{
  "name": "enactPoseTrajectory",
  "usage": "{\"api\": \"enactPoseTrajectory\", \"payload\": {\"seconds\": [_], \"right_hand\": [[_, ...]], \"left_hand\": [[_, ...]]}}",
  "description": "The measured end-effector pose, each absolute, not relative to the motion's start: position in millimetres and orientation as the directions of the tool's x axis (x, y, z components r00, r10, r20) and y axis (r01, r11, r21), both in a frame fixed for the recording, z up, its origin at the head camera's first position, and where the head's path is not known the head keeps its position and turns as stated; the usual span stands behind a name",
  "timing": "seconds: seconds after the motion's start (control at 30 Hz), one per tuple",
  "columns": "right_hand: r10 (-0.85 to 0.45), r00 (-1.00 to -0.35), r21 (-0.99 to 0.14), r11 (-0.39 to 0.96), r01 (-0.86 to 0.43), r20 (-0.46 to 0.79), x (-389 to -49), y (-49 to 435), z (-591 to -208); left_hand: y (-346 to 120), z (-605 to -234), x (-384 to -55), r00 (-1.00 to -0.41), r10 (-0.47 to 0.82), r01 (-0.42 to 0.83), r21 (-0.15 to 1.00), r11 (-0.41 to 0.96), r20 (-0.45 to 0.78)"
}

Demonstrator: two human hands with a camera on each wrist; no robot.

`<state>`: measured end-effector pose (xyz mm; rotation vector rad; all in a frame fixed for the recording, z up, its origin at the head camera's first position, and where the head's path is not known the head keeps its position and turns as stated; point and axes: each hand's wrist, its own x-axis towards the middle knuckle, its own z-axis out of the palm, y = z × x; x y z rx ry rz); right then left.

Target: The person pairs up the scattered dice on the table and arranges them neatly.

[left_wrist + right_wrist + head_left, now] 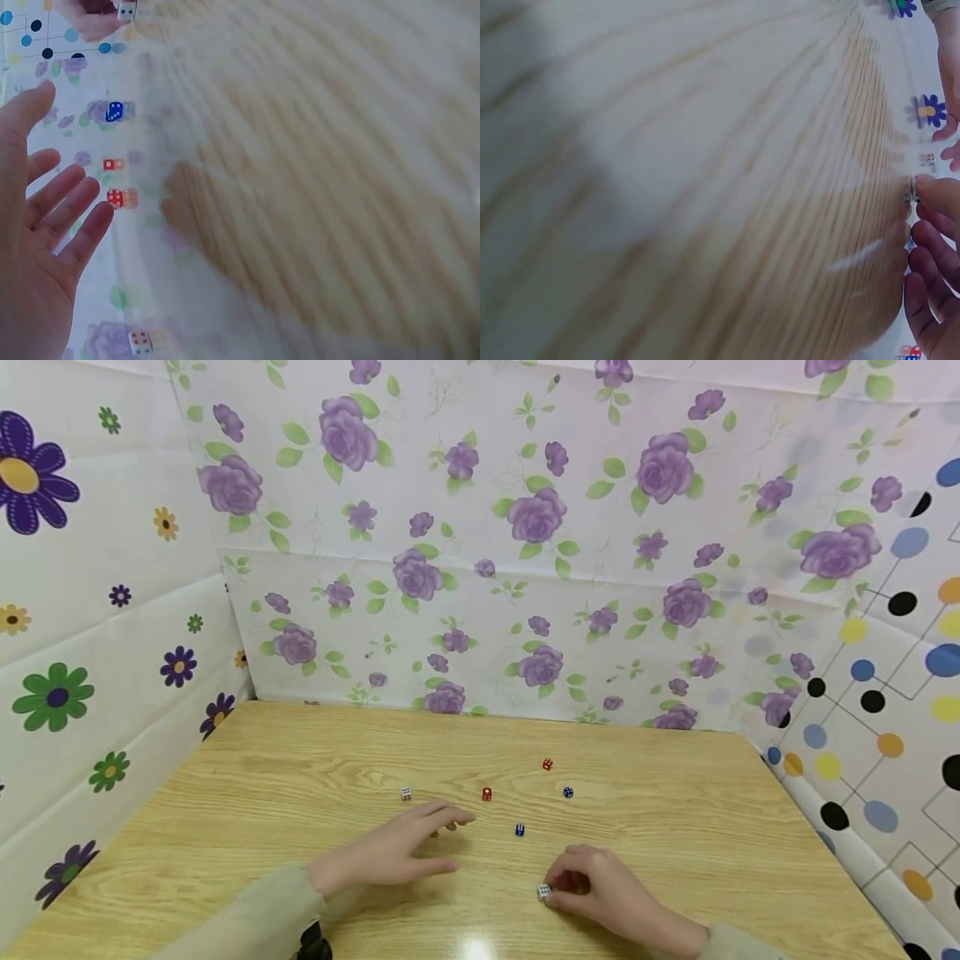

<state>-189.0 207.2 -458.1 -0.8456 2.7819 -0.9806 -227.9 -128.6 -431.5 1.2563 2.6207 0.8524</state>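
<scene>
Between thumb and fingertips, my right hand (600, 891) pinches a white die (544, 892) close to the tabletop. In the right wrist view the same die (913, 189) shows edge-on at the thumb tip. My left hand (408, 850) is over the wood with its fingers extended and nothing in them; the left wrist view shows its bare palm (34, 307). Between the two hands, slightly farther off, lies a blue die (520, 830). Beyond the left fingertips sits a red die (487, 794). Another white die (406, 793) rests to the left, behind that hand.
Farther back on the wooden table (315, 743) lie a second blue die (567, 792) and a second red die (547, 764). A purple-flowered sheet (480, 585) closes off the back. Patterned sheets also stand along the left (150, 652) and right (862, 727) sides.
</scene>
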Motion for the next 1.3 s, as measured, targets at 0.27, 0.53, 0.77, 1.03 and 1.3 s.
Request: {"api": "enactPoseTrajectory", "payload": {"seconds": [0.27, 0.53, 0.77, 1.03, 1.3], "right_hand": [[-0.479, -0.873, -0.608, 0.666, -0.432, 0.095, -191, 200, -457], [-0.455, -0.886, -0.615, 0.673, -0.411, 0.095, -194, 197, -457], [-0.448, -0.890, -0.622, 0.674, -0.400, 0.087, -195, 195, -457], [-0.453, -0.886, -0.645, 0.650, -0.403, 0.098, -197, 193, -458], [-0.456, -0.885, -0.709, 0.595, -0.379, 0.090, -197, 193, -460]], "left_hand": [[-109, -436, -230, -0.634, 0.759, 0.667, 0.601, 0.440, 0.148], [-85, -438, -226, -0.637, 0.756, 0.636, 0.658, 0.403, 0.152], [-68, -441, -226, -0.654, 0.747, 0.611, 0.664, 0.430, 0.118], [-49, -444, -225, -0.695, 0.706, 0.598, 0.654, 0.463, 0.135], [-36, -447, -224, -0.704, 0.700, 0.535, 0.742, 0.405, 0.125]]}}
